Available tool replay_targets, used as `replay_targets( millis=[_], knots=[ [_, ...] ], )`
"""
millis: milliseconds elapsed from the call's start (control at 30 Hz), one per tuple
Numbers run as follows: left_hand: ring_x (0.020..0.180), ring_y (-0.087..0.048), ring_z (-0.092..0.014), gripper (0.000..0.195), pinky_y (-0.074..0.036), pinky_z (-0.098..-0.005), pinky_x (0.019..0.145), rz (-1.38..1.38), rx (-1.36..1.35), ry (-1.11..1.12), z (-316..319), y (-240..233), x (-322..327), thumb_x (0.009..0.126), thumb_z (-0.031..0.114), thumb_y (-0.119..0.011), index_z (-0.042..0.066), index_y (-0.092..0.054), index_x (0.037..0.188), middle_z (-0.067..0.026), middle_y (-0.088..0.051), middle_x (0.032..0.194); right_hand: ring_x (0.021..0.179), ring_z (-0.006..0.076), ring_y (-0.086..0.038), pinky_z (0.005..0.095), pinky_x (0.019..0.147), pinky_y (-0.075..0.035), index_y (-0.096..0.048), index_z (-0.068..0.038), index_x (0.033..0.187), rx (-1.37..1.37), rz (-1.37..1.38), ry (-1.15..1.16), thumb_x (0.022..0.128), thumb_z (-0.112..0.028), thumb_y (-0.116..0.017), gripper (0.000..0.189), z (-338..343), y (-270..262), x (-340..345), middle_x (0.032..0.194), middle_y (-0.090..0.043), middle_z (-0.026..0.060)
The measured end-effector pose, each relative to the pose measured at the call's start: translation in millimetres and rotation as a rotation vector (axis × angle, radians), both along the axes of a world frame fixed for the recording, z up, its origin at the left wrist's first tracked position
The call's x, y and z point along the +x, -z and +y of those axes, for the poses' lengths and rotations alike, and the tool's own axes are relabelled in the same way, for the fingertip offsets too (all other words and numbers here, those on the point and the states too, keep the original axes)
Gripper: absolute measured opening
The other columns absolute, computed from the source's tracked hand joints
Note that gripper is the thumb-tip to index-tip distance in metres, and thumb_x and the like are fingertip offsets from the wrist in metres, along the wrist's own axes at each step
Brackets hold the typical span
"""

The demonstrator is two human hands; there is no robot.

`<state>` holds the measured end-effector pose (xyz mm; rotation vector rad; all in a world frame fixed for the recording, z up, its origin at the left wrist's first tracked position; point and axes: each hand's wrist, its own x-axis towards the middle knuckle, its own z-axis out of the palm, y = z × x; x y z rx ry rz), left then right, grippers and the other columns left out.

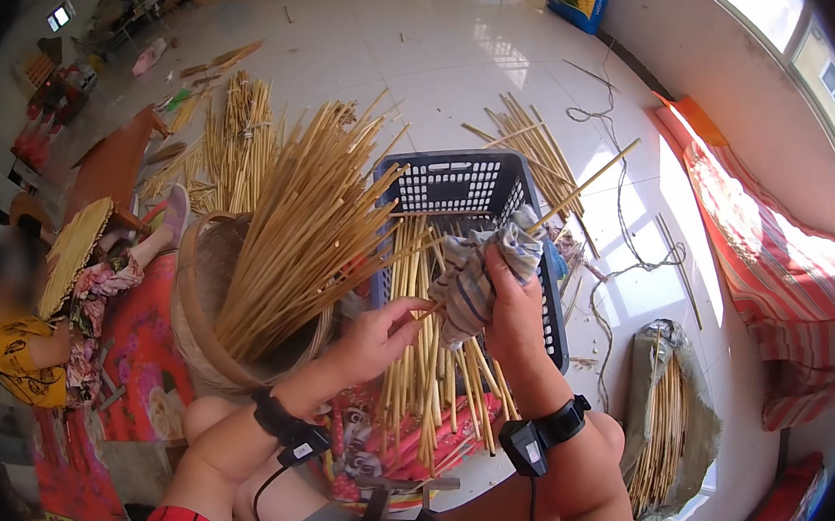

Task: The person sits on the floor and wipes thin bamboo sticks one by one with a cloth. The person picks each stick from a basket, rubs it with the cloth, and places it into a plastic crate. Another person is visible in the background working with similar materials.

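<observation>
My right hand [515, 300] is closed around a striped cloth [469, 284], which wraps a long straw-coloured stalk [591, 183]. The stalk sticks out of the cloth towards the upper right. At its lower end, the thumb and fingers of my left hand [384, 333] pinch the stalk just left of the cloth. Beneath both hands, a layer of similar stalks [413, 381] lies over a dark plastic crate [457, 160], their ends pointing towards me. Left of the crate, a woven basket [191, 299] holds a large, leaning bunch of stalks [307, 227].
Another person [25, 343] sits at the left, holding a woven piece [75, 254]. A tied stalk bundle [244, 138] stands beyond the basket. Loose stalks [538, 148] and a rope [622, 212] lie on the tiled floor. A wrapped bundle [661, 427] lies at right, near striped fabric [757, 255].
</observation>
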<state>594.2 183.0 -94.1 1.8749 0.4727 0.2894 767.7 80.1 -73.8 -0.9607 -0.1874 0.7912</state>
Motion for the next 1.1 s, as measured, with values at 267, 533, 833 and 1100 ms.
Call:
replay_targets(
  millis=[267,533,833,1100],
  knots=[
    [0.062,-0.053,-0.012,0.011,-0.044,-0.0285,0.058,0.213,0.159,0.061,33,3,-32,0.096,0.012,-0.051,0.001,-0.051,0.098,-0.0033,-0.056,0.069,0.082,0.0181,-0.064,0.0342,0.072,-0.054,-0.06,-0.004,0.103,0.052,-0.002,0.518,0.095,-0.02,-0.062,0.018,-46,-9,109,0.094,-0.065,0.0067],
    [0.057,-0.044,-0.005,0.012,-0.036,-0.0213,0.051,0.13,-0.285,0.204,17,7,-33,0.101,0.014,-0.044,0.003,-0.049,0.099,0.001,-0.052,0.068,0.079,0.0136,-0.061,0.0285,0.069,-0.05,-0.059,-0.005,0.105,0.021,0.028,0.166,0.093,-0.018,-0.064,0.018,-12,2,33,0.095,-0.064,0.0042],
    [0.055,-0.051,-0.008,0.019,-0.039,-0.0215,0.049,0.168,-0.666,0.152,2,-5,-17,0.102,0.021,-0.045,0.003,-0.048,0.108,-0.003,-0.06,0.073,0.082,0.0114,-0.061,0.029,0.073,-0.051,-0.061,-0.005,0.105,-0.132,0.107,-0.217,0.091,-0.019,-0.067,0.02,3,10,-36,0.094,-0.065,0.0022],
    [0.058,-0.057,-0.008,0.013,-0.045,-0.0204,0.052,0.258,-0.439,0.258,12,-11,-29,0.101,0.015,-0.047,0.002,-0.049,0.104,-0.0056,-0.064,0.074,0.066,0.0127,-0.059,0.0281,0.058,-0.048,-0.058,-0.006,0.098,-0.069,0.114,0.037,0.095,-0.018,-0.061,0.013,0,-12,9,0.084,-0.063,0.0037]
  ],
)
